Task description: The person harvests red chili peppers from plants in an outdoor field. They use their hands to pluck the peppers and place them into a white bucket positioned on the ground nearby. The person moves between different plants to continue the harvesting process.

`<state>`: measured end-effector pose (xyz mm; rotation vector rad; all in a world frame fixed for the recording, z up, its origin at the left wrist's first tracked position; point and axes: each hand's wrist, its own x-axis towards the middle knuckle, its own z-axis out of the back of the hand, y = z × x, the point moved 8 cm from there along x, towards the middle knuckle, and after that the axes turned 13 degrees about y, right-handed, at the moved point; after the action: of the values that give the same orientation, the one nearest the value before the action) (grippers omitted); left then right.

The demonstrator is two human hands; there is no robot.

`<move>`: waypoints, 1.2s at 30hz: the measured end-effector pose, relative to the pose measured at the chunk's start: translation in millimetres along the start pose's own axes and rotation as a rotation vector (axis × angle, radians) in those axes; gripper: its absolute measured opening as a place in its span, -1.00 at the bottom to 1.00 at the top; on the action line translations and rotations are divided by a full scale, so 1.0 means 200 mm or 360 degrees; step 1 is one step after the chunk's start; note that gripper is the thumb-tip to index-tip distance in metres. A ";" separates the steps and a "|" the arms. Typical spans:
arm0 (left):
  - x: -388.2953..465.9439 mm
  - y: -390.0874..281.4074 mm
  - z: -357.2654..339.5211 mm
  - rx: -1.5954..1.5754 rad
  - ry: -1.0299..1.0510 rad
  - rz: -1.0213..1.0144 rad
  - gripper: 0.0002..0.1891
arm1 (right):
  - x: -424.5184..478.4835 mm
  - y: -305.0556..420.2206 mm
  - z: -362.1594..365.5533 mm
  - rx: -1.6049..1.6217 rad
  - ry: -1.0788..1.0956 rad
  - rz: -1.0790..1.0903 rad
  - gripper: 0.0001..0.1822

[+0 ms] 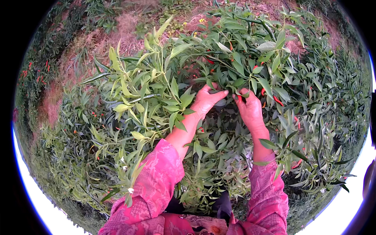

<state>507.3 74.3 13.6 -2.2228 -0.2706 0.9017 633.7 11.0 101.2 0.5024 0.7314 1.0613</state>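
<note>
Both my hands reach into a leafy chili pepper plant (176, 108) near the middle of the view. My left hand (208, 98) has its thumb stretched right, by the leaves; its other fingertips are partly behind foliage, and I cannot tell what they touch. Close to its right, my right hand (249, 107) has thumb and finger at a red chili pepper (239, 98) beside a leaf. Further red chilies, one of them a bent red pod (278, 101), hang to the right of this hand. Long green chilies (267, 29) hang higher up among the leaves.
Dense chili plants surround my arms on both sides. A leafy branch (161, 67) rises beside my left forearm, and drooping stems with dark green leaves (299, 155) lie right of my right sleeve. Reddish soil with dry grass (126, 32) shows beyond, at the upper left.
</note>
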 end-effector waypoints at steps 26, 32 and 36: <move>-0.54 0.65 0.24 -0.0449 0.0161 0.0396 -0.77 | -0.35 0.05 -0.06 0.1141 0.0347 -0.0586 -0.75; -0.56 0.79 0.38 -0.0800 -0.0106 0.0103 -0.83 | -0.04 -0.21 -0.38 0.0982 0.0570 -0.0667 -0.83; -0.53 0.81 0.41 -0.0939 -0.0019 0.0039 -0.79 | 0.18 -0.34 -0.46 0.0368 0.0419 -0.0442 -0.79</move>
<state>361.8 -44.6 -83.4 -2.7609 -0.5765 0.9332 617.1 17.9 -17.7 0.4455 1.1316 0.7931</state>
